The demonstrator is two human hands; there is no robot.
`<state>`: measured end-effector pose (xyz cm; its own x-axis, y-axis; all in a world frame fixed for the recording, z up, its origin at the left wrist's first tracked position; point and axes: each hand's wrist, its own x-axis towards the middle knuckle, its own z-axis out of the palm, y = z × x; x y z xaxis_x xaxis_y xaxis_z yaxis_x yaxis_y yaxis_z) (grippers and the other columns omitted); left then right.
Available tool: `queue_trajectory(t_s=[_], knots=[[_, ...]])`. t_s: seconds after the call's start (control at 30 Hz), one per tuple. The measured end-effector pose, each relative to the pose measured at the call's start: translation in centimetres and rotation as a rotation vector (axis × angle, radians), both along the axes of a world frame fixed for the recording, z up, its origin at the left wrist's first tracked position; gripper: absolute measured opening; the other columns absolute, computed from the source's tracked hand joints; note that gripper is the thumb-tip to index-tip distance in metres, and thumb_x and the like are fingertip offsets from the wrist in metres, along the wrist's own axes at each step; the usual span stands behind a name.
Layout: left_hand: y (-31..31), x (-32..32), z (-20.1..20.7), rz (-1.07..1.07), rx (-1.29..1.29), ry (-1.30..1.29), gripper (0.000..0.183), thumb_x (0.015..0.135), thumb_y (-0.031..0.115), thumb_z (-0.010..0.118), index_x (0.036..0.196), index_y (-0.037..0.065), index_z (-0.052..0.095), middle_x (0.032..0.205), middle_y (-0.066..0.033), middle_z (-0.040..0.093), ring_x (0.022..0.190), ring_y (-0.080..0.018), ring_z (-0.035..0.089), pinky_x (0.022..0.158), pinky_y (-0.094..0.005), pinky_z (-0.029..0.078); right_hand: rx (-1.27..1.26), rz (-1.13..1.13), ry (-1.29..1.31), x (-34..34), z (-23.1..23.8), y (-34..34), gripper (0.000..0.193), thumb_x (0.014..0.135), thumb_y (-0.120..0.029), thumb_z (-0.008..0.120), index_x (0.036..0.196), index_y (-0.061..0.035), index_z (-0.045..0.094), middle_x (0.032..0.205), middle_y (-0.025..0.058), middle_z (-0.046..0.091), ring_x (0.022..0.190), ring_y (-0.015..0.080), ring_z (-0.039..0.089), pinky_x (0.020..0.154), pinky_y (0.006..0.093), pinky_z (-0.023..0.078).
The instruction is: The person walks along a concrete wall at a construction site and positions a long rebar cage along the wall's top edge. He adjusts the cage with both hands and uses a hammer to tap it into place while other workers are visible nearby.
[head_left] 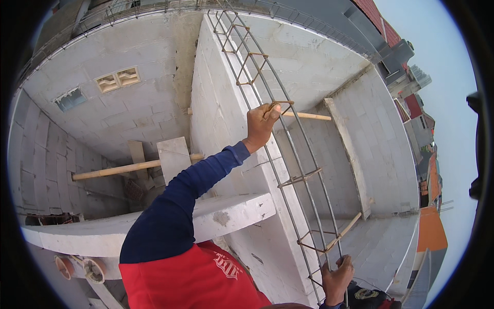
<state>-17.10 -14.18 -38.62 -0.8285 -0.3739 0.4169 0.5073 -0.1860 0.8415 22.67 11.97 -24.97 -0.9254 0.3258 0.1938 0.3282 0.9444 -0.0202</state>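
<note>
A long rebar cage [304, 177] of straight steel bars tied with square stirrups lies along the top of a white block wall [272, 175]. My left hand [261, 123], at the end of a dark blue sleeve, is closed round a bar of the cage beside one of its stirrups. Nearer to me, my right hand [338, 278] is closed on the same cage close to its near end, its thumb and fingers about a bar. The lowest part of the cage runs out of the picture.
White block walls enclose deep rooms on both sides. Bamboo poles [118, 170] span them, with a board [174, 157] at the left pole. A white ledge [234, 213] juts across at left, above two orange buckets [95, 270]. Another rebar cage [110, 15] tops the far wall.
</note>
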Motion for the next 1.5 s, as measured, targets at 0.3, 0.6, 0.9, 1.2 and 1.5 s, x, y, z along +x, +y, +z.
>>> queue_trajectory(t_s=[0.3, 0.6, 0.9, 1.2, 1.5], knots=[[0.4, -1.1, -0.2, 0.081, 0.082, 0.066, 0.058, 0.099, 0.042, 0.068, 0.061, 0.006, 0.045, 0.056, 0.0022, 0.036, 0.056, -0.0067, 0.034, 0.049, -0.0328, 0.028, -0.057, -0.055, 0.008, -0.7, 0.3, -1.5, 0.037, 0.067, -0.012, 0.079, 0.083, 0.0003, 0.047, 0.071, 0.0193, 0.051, 0.07, 0.0441, 0.055, 0.065, 0.0518, 0.041], [-0.6, -1.1, -2.4, 0.034, -0.044, -0.025, 0.059, 0.103, 0.045, 0.062, 0.063, 0.007, 0.04, 0.06, 0.0056, 0.03, 0.059, -0.0073, 0.027, 0.05, -0.0325, 0.024, -0.042, -0.034, -0.132, -1.5, -1.8, -0.4, 0.047, 0.076, -0.026, 0.085, 0.089, -0.0007, 0.047, 0.077, 0.0217, 0.057, 0.077, 0.0447, 0.06, 0.07, 0.0535, 0.044], [-3.0, -0.2, -2.7, -0.384, -0.008, -0.145, 0.043, 0.106, 0.043, 0.055, 0.074, 0.016, 0.043, 0.069, 0.0067, 0.033, 0.064, -0.0063, 0.03, 0.058, -0.0263, 0.03, -0.281, -0.061, -0.165, -2.3, -0.6, 1.2, 0.06, 0.067, -0.033, 0.093, 0.089, -0.001, 0.047, 0.073, 0.0162, 0.054, 0.071, 0.0391, 0.057, 0.066, 0.049, 0.045], [-3.5, 1.8, -3.8, -0.288, -0.259, -0.135, 0.025, 0.103, 0.027, 0.058, 0.108, 0.002, 0.061, 0.09, -0.0033, 0.055, 0.081, -0.0138, 0.051, 0.076, -0.0291, 0.046, -0.249, -0.1, -0.141, -2.9, -1.8, 2.0, 0.051, 0.068, -0.028, 0.088, 0.081, -0.0013, 0.047, 0.063, 0.0079, 0.039, 0.057, 0.0281, 0.038, 0.056, 0.0427, 0.03], [-12.8, 1.8, -6.5, -0.059, -0.386, -0.231, 0.032, 0.1, 0.02, 0.059, 0.125, 0.0, 0.061, 0.112, -0.0076, 0.062, 0.101, -0.0173, 0.059, 0.092, -0.0316, 0.05, -0.213, -0.113, -0.172, -2.4, -2.2, 2.1, 0.054, 0.07, -0.028, 0.087, 0.091, 0.005, 0.051, 0.068, 0.0082, 0.036, 0.063, 0.0236, 0.035, 0.057, 0.0383, 0.029]])
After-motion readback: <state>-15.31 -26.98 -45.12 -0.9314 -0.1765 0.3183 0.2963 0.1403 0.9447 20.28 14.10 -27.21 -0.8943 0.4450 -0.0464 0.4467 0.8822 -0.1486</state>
